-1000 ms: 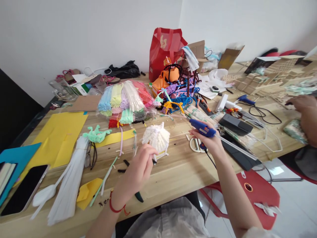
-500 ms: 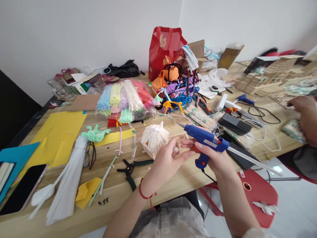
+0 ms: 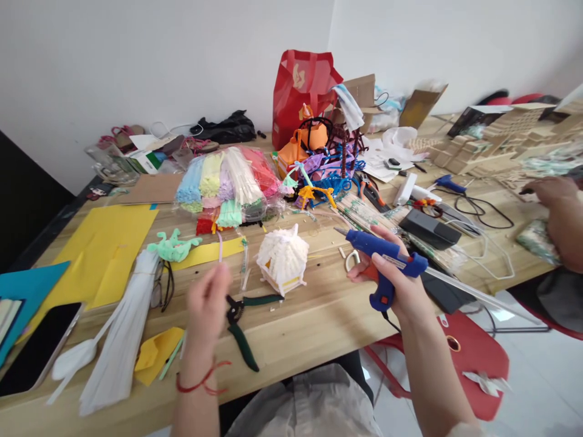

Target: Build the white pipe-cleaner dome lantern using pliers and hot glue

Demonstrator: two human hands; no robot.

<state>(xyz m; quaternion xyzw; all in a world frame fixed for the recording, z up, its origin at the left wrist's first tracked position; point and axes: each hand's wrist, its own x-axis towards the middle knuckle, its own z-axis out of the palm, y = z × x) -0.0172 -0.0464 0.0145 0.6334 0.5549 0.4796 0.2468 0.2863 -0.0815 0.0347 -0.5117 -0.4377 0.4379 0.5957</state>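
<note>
My right hand (image 3: 401, 273) is wrapped round a blue glue gun (image 3: 376, 246), its nozzle pointing left and a clear glue stick (image 3: 469, 291) sticking out behind. A small curled white strip (image 3: 352, 261) shows at the fingertips of the same hand. My left hand (image 3: 207, 303) is smeared by motion, so its fingers and anything in them cannot be made out. It hangs over the table just left of the green-handled pliers (image 3: 237, 309). Between the two hands stands a small white fuzzy house-like piece (image 3: 282, 258) with a pointed top.
White strips (image 3: 122, 340), a phone (image 3: 43, 346) and yellow sheets (image 3: 104, 249) lie on the left. Bundled pipe cleaners (image 3: 223, 182) and a red bag (image 3: 303, 97) stand behind. At the right are a black box (image 3: 430, 227), cables and another person's hand (image 3: 553, 191).
My left hand has moved away from my right hand, leftward past the white piece. The glue gun has shifted slightly right, and the curled white strip now shows clearly at my right fingertips.
</note>
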